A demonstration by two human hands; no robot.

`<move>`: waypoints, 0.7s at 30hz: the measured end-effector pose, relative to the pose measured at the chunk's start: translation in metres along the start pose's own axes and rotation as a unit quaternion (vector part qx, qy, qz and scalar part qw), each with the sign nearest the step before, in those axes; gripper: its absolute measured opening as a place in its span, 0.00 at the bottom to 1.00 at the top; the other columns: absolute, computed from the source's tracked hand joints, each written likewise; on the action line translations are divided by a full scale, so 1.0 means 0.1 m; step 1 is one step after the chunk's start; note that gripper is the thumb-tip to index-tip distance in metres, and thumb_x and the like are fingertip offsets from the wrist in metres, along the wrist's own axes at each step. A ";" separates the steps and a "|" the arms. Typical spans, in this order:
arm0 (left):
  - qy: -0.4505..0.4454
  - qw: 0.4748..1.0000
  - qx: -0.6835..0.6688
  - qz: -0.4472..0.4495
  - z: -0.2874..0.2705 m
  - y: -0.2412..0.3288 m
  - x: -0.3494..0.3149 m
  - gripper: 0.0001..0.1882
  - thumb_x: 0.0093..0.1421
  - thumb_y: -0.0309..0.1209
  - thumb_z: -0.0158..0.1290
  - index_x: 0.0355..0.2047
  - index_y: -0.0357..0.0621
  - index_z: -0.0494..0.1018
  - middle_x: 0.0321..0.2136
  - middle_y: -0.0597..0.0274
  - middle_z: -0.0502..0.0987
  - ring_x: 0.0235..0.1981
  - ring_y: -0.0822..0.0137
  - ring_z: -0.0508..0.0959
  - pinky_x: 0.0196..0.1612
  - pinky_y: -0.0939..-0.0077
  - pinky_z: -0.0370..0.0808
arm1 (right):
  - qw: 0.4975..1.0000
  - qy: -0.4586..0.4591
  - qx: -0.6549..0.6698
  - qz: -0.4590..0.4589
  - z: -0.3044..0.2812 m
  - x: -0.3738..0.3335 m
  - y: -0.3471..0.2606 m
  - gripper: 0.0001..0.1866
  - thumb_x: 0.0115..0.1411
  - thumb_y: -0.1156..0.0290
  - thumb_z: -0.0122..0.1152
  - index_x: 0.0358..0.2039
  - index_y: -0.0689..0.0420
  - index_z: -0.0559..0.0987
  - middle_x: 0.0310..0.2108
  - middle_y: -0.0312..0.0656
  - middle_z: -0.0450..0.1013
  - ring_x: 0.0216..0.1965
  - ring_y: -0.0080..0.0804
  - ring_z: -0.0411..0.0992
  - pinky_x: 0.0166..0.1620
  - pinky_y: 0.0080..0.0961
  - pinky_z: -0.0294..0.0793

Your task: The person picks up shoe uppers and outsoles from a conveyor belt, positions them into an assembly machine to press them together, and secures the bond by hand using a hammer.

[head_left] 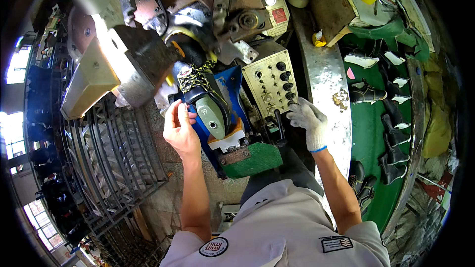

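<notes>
Over on the far left stands a dark metal wire rack (114, 153), its bars curving away toward the windows. Just right of it, the person's bare left hand (180, 128) is raised beside the machine, fingers loosely curled and close together, the fingertips touching or almost touching the side of a shoe upper; whether they actually pinch it I cannot tell from here. That shoe (205, 99) sits upside down on a grey-green last, sole side facing up, its black upper and patterned laces running up into the dark jaws of the machine (198, 29) above. A blue support (232, 89) lies beneath and behind it, and a green padded block (252, 158) sits just below, near the person's chest.

Further right is a beige control panel (272, 81) studded with black knobs. The right hand (309, 121), in a white knit glove, rests at the panel's lower right corner, fingers spread toward the knobs and holding nothing. The two hands are well apart, with the shoe between them.

Beyond the silver rim on the right, a green conveyor surface (368, 133) carries a scatter of black shoes (393, 153).
</notes>
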State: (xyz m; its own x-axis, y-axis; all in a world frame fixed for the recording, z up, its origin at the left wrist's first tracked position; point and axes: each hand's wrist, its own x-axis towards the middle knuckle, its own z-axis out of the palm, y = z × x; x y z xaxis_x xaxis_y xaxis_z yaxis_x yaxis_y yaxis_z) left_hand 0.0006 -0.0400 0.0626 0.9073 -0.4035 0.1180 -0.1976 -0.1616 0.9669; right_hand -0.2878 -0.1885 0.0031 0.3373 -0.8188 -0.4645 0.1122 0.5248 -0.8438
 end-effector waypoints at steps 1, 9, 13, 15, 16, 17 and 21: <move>0.004 1.000 0.020 0.014 0.02 0.04 -0.03 0.15 0.72 0.29 0.55 0.54 0.31 0.76 0.41 0.54 0.82 0.36 0.70 0.82 0.38 0.78 0.78 | 1.000 0.007 0.015 0.006 -0.11 -0.02 0.04 0.30 0.71 0.58 0.59 0.63 0.71 0.70 0.47 0.54 0.80 0.40 0.38 0.83 0.39 0.26 0.81; -0.008 0.989 0.140 0.050 0.31 0.39 -0.25 0.28 0.70 0.42 0.57 0.62 0.34 0.70 0.45 0.49 0.82 0.42 0.63 0.82 0.46 0.68 0.78 | 0.997 -0.015 0.064 0.038 -0.44 -0.06 0.25 0.30 0.71 0.59 0.60 0.63 0.70 0.70 0.45 0.52 0.80 0.38 0.39 0.82 0.36 0.27 0.81; -0.026 0.977 0.211 -0.019 0.52 0.65 -0.36 0.31 0.66 0.50 0.60 0.61 0.45 0.71 0.42 0.54 0.82 0.42 0.61 0.81 0.49 0.66 0.75 | 0.996 -0.028 0.071 0.045 -0.55 -0.03 0.14 0.30 0.70 0.60 0.61 0.63 0.71 0.70 0.44 0.52 0.80 0.37 0.39 0.82 0.35 0.26 0.80; 0.002 0.970 0.244 -0.023 0.60 0.66 -0.37 0.32 0.62 0.49 0.63 0.60 0.46 0.69 0.42 0.52 0.82 0.43 0.55 0.82 0.50 0.62 0.76 | 0.996 -0.029 0.074 0.050 -0.63 -0.03 0.07 0.30 0.70 0.62 0.61 0.64 0.71 0.69 0.43 0.53 0.80 0.36 0.39 0.82 0.35 0.26 0.80; 0.020 0.965 0.260 -0.013 0.62 0.63 -0.37 0.33 0.61 0.47 0.64 0.61 0.46 0.68 0.42 0.51 0.83 0.43 0.51 0.83 0.50 0.59 0.76 | 0.995 -0.032 0.080 0.054 -0.70 -0.03 0.04 0.30 0.70 0.63 0.61 0.64 0.72 0.68 0.43 0.54 0.80 0.36 0.39 0.82 0.34 0.25 0.79; 0.039 0.960 0.277 -0.004 0.63 0.62 -0.36 0.34 0.59 0.45 0.66 0.61 0.45 0.67 0.41 0.50 0.84 0.43 0.48 0.83 0.50 0.57 0.76 | 0.994 -0.036 0.086 0.059 -0.76 -0.04 0.01 0.30 0.70 0.65 0.61 0.65 0.73 0.67 0.43 0.54 0.80 0.35 0.39 0.81 0.34 0.25 0.79; 0.079 0.950 0.303 -0.020 0.74 0.59 -0.33 0.36 0.55 0.39 0.69 0.60 0.45 0.66 0.43 0.51 0.84 0.44 0.49 0.83 0.51 0.57 0.76 | 0.994 -0.032 0.085 0.056 -1.12 -0.02 0.03 0.31 0.70 0.64 0.62 0.64 0.73 0.67 0.42 0.55 0.80 0.35 0.42 0.82 0.32 0.27 0.80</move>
State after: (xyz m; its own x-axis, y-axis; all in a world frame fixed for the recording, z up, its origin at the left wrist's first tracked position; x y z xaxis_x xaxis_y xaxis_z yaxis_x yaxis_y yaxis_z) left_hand -0.0685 -0.1028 0.0992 0.9533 -0.2540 0.1632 -0.2961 -0.6809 0.6698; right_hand -0.3924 -0.2112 -0.0288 0.4152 -0.7389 -0.5307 0.2241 0.6484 -0.7276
